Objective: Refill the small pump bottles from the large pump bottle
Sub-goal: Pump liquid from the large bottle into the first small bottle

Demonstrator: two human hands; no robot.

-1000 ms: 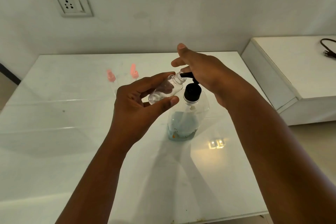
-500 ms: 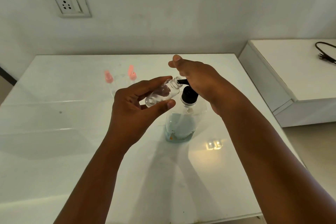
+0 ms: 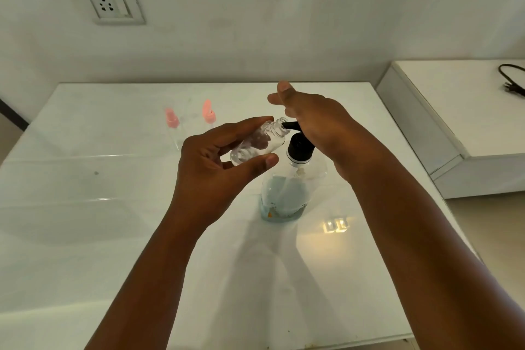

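My left hand (image 3: 210, 162) kept its grip on the vial (image 3: 257, 143); my flat right hand (image 3: 315, 122) pressed the pump (image 3: 299, 148) again.

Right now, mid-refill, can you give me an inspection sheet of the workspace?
Surface: glossy white table, with a bright light reflection.
Job's things: large pump bottle upright, partly full of bluish liquid; small clear bottle uncapped, tilted, mouth at the black spout.
Clutter: two pink pump tops standing behind.
Hands: left hand grips the small bottle; right hand rests flat on the pump head, fingers straight.
Cables: black cord on the white side unit.
Surroundings: wall socket.
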